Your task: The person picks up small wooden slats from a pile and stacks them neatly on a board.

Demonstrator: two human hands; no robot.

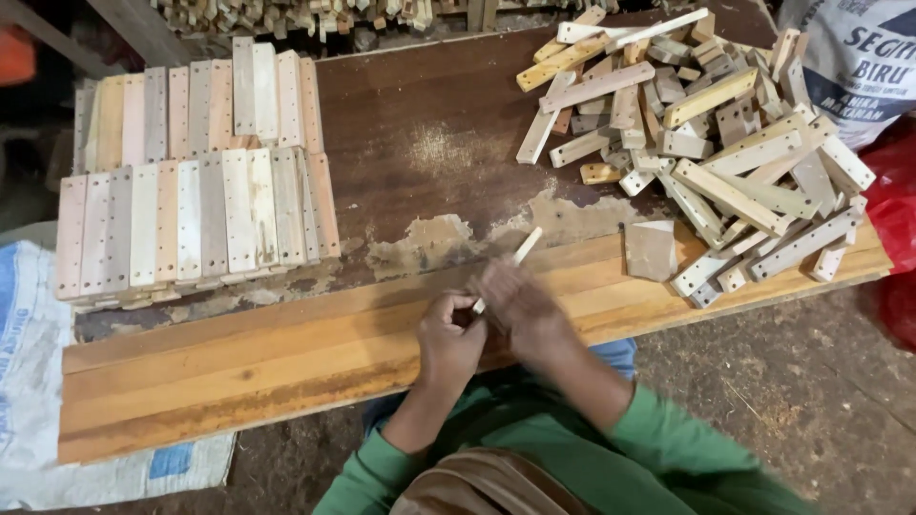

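My left hand [448,339] and my right hand [520,305] meet over the front of a worn wooden table [286,353]. Both hold a short pale wooden stick [520,253], which pokes out past my right fingers toward the far right. My right hand is blurred. My green sleeves show below. A loose pile of pale wooden slats with drilled holes [706,143] lies at the far right of the table. Neat rows of similar slats [191,215] are stacked at the far left.
A flat brownish square piece [651,250] lies by the pile's near edge. A white and blue woven sack [29,381] lies on the ground at left; a printed white sack [854,57] and something red [897,219] sit at right. More wood scraps [315,14] line the back.
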